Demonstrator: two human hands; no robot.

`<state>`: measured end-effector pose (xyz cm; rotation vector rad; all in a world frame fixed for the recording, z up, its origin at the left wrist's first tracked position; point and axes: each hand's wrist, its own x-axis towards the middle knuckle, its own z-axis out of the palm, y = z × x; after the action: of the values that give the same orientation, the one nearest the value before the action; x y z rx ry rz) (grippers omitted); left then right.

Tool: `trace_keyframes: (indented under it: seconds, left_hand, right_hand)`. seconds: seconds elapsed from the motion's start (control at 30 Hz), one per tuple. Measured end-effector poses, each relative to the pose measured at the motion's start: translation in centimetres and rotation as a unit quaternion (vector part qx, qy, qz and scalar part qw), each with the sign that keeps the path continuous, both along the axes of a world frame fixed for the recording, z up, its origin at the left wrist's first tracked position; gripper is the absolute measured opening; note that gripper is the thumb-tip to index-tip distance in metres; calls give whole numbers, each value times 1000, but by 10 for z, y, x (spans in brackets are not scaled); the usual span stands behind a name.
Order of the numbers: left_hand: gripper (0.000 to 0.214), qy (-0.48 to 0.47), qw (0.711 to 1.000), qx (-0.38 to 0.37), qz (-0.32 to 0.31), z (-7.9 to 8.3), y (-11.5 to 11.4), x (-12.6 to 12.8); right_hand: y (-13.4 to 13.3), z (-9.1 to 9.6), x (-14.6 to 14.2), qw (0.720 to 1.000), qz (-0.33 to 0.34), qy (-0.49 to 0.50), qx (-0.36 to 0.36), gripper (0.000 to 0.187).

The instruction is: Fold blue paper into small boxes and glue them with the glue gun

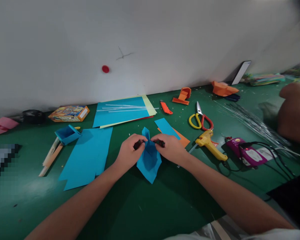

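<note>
A folded piece of blue paper (151, 163), pinched in near its upper end and flaring to a pointed lower edge, is held between my two hands above the green table. My left hand (131, 148) is closed, thumb and fingers gripping its left side at the pinch. Opposite it, my right hand (171, 146) is closed on the right side at the same height. Small dark patches show at the fingers of both hands; what they are I cannot make out. Just beyond my right hand lie a blue paper strip (168, 127) and an orange piece of paper (182, 137).
Scissors (201, 119), a yellow glue gun (211, 143) and a purple power strip (248, 153) with cables lie right. Blue sheets (87, 153), a blue paper box (68, 134) and a small carton (69, 113) are left. An orange cutter (166, 107) lies near the wall.
</note>
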<state>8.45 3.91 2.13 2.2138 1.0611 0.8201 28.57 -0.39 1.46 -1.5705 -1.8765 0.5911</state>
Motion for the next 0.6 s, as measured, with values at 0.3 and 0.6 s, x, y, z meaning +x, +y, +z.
trace_keyframes:
  seconds: [0.3, 0.6]
  left_hand:
    - [13, -37, 999, -10, 21, -4, -1, 2]
    - [18, -64, 998, -13, 12, -4, -4, 4]
  right_hand:
    - [2, -6, -2, 999, 3, 25, 27, 27]
    - [-3, -6, -7, 998, 29, 41, 40, 28]
